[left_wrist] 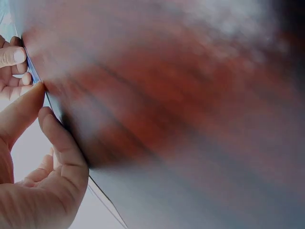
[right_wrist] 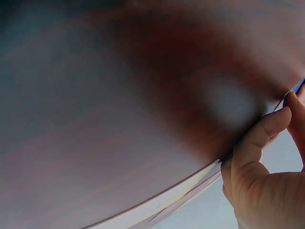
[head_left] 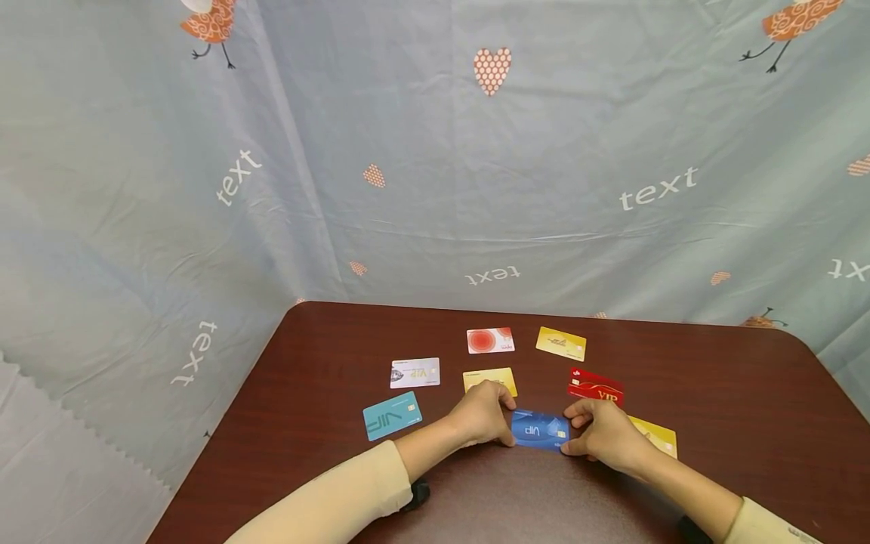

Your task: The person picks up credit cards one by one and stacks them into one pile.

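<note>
A blue VIP card (head_left: 540, 431) lies on or just at the dark red-brown table, its print upside down in the head view. At its left end my left hand (head_left: 484, 414) holds the edge between thumb and fingers. The right hand (head_left: 605, 432) grips the opposite end the same way, thumb at the near corner. Both wrist views show the card only as a thin blue sliver at the fingertips. Behind the left hand is a partly covered yellow card (head_left: 491, 378). Beyond the right hand lies a red VIP card (head_left: 594, 385), and a yellow card (head_left: 658, 437) sits partly under that forearm.
Further cards lie spread on the table (head_left: 734, 393): a teal VIP card (head_left: 392, 415), a white VIP card (head_left: 415, 373), a white card with a red circle (head_left: 491, 341) and a yellow card (head_left: 560, 344). A patterned grey-blue cloth (head_left: 435, 189) hangs behind and at the left.
</note>
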{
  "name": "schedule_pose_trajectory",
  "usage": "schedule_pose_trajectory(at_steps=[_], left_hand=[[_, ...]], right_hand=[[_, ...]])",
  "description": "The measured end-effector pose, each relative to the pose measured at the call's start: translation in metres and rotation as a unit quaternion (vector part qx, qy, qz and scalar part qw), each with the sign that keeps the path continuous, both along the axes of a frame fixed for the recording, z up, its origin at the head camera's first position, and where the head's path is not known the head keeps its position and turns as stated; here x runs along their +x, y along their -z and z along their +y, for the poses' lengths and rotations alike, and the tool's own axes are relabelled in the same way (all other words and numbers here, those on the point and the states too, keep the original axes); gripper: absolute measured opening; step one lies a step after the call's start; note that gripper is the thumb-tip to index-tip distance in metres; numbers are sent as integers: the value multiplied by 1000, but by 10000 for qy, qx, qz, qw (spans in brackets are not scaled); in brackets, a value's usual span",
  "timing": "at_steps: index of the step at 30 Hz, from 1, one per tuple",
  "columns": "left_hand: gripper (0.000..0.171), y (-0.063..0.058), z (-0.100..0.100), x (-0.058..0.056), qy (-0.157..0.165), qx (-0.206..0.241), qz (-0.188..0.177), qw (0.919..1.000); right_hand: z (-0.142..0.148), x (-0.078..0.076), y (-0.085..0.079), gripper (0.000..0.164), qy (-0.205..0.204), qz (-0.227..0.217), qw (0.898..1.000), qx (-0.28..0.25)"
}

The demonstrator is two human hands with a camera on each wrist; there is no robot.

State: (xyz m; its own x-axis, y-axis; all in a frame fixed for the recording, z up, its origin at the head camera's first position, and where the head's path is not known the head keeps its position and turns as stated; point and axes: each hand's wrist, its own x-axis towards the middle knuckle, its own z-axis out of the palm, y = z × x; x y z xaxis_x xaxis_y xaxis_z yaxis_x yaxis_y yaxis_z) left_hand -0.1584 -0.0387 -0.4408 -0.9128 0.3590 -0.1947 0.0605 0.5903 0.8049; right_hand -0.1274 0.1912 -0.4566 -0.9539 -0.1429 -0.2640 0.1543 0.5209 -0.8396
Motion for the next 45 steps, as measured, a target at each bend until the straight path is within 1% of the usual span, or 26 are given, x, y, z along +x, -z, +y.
schedule_pose_trajectory(at_steps=[4, 9, 14, 23, 31, 35, 42, 45], left_hand=[[46, -1, 1, 1, -27, -180, -21, 9998], [49, -3, 2, 1, -66, -195, -63, 9998], [49, -2, 4, 1, -2, -142, -81, 9999], [49, -5, 4, 3, 145, -256, -106, 9995], [47, -5, 4, 5, 194, -290, -69, 9994], [48, -4, 3, 6, 232, -242, -17, 9994], [48, -2, 2, 7, 307, 49, -103, 9995], [49, -2, 2, 6, 246, 187, -108, 9995]], right_hand=[[-1, -1, 0, 51, -55, 101, 9999, 119], [-2, -2, -1, 49, -155, 174, 9995, 221], [-2, -2, -2, 47, -187, 191, 9993, 250], [-3, -1, -2, 46, -116, 216, 9994, 239], [-4, 0, -2, 47, -162, 345, 9990, 212], [-5, 0, -1, 47, -132, 355, 9992, 152], [-3, 1, 0, 48, -192, 383, 9990, -94], [-3, 0, -1, 45, -223, 392, 9988, -183]])
